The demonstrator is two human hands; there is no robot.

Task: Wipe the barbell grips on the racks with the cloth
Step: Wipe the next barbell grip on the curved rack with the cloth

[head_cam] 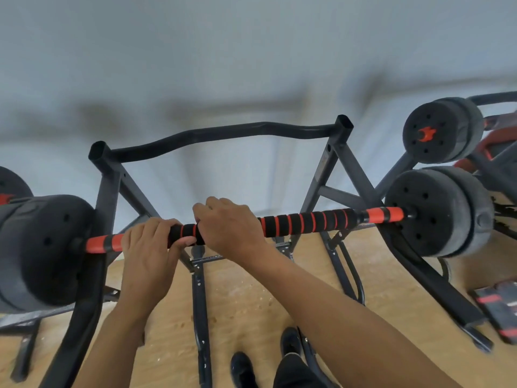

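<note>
On the rack [321, 175] before me, my left hand [148, 247] and right hand [229, 228] both wrap the foam grip [305, 222]. It runs sideways, mostly beyond my right hand. I see no cloth.

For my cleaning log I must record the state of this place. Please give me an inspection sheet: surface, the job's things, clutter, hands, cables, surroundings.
Surface: tan floor under the rack; no table in view.
Job's things: barbell grip, black foam with orange rings, lies across the rack; black weight plates at both ends; no cloth seen.
Clutter: black-and-red items on the floor at the right.
Hands: left hand and right hand both curl round the barbell grip, side by side.
Cables: nothing seen.
Surroundings: pale wall; second loaded barbell at upper right; the person's dark shoes below.
</note>
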